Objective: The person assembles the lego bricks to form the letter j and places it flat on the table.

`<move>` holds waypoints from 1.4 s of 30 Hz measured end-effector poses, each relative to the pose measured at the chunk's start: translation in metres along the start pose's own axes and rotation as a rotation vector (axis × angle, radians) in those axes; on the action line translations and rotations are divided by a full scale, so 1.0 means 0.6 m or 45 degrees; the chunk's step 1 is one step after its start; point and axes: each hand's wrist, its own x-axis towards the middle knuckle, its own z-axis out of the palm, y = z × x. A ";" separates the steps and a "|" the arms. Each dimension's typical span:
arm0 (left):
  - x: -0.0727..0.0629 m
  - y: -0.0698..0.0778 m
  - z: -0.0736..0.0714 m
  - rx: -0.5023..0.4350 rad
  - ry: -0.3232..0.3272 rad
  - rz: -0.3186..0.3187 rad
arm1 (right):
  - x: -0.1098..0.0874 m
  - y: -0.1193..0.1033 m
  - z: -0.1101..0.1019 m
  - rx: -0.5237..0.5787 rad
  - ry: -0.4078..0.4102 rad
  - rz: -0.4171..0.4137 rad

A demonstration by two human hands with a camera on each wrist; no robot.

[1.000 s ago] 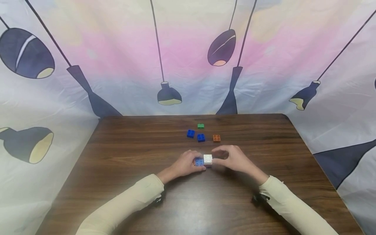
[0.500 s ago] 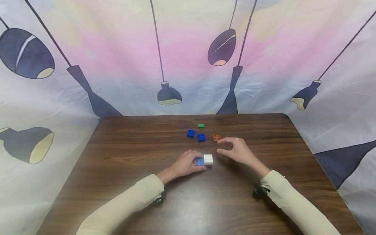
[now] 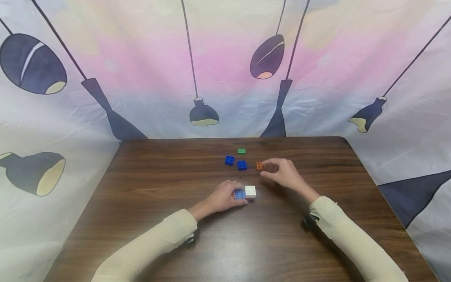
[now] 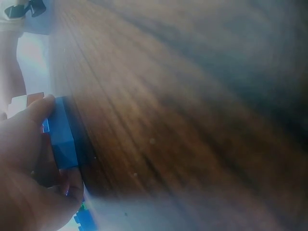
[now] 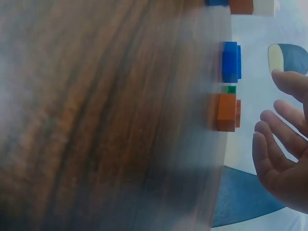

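My left hand (image 3: pixel 225 196) pinches a joined group of toy building bricks on the table between thumb and fingers. A light blue brick (image 3: pixel 239 195) lies within its grip, and a white brick (image 3: pixel 250 191) sits at the right end. In the right wrist view, the white brick tops an orange one. The left wrist view shows the thumb and a finger against a blue brick (image 4: pixel 62 134). Close to a loose orange brick (image 3: pixel 259 166) is my right hand (image 3: pixel 283 172), fingers spread. From the right wrist, those fingers appear apart from the orange brick (image 5: pixel 227 113).
Two loose dark blue bricks (image 3: pixel 230 160) lie left of the orange one. Behind them is a small green brick (image 3: pixel 241 151). The brown wooden table (image 3: pixel 158 168) ends at the back against a printed cloth (image 3: pixel 232 66) with lamp drawings.
My right hand has drawn away from the white brick and moved forward to the loose orange brick. My left hand has stayed at the joined bricks.
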 end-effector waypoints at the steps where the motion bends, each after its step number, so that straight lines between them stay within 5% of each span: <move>1: 0.000 0.000 0.000 -0.001 0.000 0.000 | 0.003 0.002 0.000 0.004 0.001 0.006; 42: 0.000 0.001 -0.001 0.017 -0.005 0.013 | 0.053 0.035 0.025 -0.065 -0.125 0.143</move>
